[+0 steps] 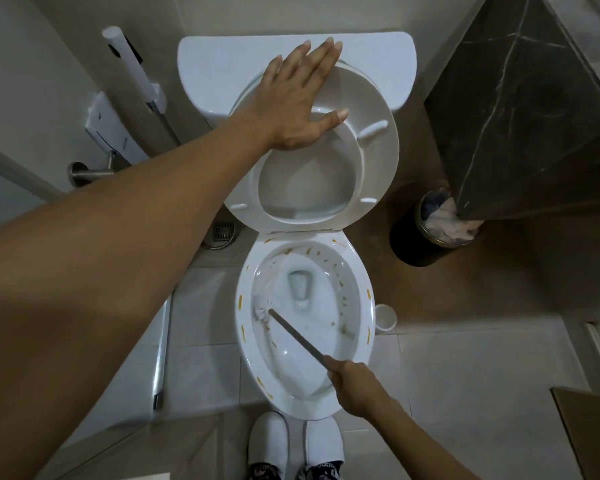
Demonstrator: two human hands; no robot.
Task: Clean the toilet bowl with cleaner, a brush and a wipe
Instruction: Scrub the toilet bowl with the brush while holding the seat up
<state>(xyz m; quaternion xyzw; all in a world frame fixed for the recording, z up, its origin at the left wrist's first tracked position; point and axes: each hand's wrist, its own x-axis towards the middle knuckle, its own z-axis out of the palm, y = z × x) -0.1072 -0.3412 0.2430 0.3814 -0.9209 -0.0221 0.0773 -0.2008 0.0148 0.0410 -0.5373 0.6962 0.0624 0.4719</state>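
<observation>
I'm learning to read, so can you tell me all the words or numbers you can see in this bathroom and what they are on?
No word or number here can be read.
White packet on the wall to the left of the toilet tank: faint dark marks, too blurred to read.
Shoes at the bottom edge: a black and white pattern, no letters I can make out.
Toilet seat, brush and bin: no writing shows.

Brush handle's (300, 338) end hidden inside right hand (352, 384).

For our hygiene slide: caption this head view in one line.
Left hand steadies the raised seat while the right hand scrubs the bowl with a brush.
</observation>
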